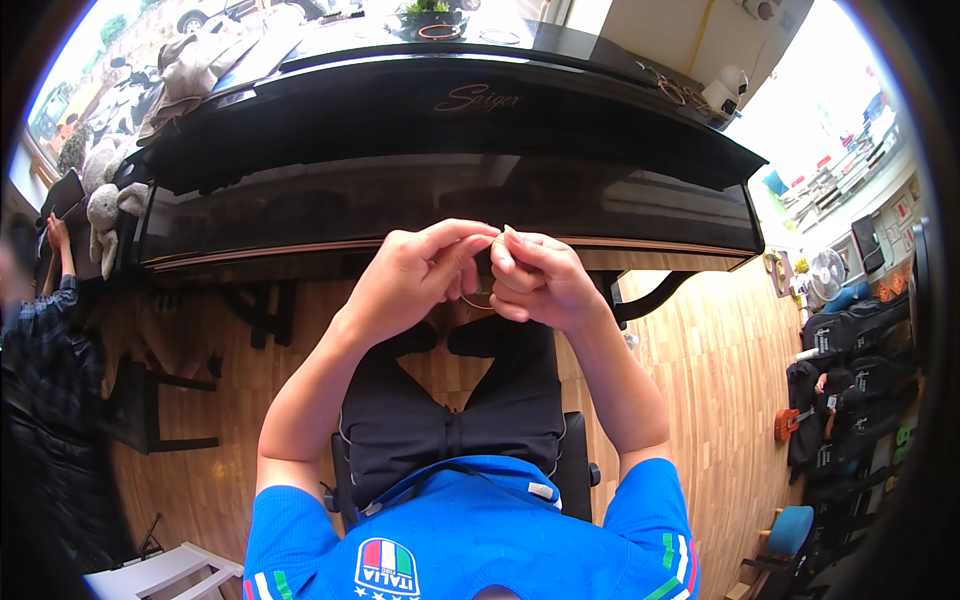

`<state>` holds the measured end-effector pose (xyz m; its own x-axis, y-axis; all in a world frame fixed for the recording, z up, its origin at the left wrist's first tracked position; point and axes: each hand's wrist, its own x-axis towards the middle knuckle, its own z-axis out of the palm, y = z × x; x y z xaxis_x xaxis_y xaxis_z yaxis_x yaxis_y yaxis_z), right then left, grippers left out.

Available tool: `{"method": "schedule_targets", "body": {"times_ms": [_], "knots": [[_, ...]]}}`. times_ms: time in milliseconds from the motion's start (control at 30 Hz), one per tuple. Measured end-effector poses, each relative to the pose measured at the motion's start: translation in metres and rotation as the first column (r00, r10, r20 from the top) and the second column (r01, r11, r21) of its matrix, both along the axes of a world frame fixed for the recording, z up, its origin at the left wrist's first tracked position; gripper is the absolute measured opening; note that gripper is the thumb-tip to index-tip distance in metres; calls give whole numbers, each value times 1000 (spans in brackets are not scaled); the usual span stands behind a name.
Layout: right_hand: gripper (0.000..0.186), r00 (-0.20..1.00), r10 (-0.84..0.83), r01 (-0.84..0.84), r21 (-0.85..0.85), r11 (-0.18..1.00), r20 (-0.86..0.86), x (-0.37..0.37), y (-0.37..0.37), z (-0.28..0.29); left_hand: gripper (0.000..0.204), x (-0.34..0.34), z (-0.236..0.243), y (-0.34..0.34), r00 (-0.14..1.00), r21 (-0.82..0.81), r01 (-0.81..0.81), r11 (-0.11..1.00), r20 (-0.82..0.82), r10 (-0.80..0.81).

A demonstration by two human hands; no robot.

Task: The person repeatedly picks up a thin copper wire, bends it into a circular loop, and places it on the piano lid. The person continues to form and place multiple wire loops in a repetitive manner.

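Observation:
Both hands meet in front of the black upright piano, fingertips nearly touching. My left hand is closed in a pinch, thumb and index finger together. My right hand is closed too, its thumb and index finger pinched and the other fingers curled. A thin, curved, copper-coloured wire shows just below and between the hands. It seems to run up into the fingers, but the part between the fingertips is too fine to make out.
On the piano top lie a wire coil, a potted plant and a white camera-like device. Stuffed rabbits sit at the left end. Beyond them, another person sits. Black instrument cases line the right side.

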<state>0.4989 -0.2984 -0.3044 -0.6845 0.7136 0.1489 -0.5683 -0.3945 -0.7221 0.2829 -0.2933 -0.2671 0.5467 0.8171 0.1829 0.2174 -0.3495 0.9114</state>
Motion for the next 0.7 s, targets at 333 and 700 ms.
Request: {"method": "schedule_targets", "body": {"times_ms": [333, 700], "knots": [[35, 988, -9, 11, 13, 1000, -156, 3, -3, -12, 27, -3, -21, 6, 950, -133, -67, 989, 296, 104], [40, 754, -544, 561, -70, 825, -368, -14, -13, 21, 22, 18, -40, -9, 1000, -55, -13, 998, 9, 13]]}}
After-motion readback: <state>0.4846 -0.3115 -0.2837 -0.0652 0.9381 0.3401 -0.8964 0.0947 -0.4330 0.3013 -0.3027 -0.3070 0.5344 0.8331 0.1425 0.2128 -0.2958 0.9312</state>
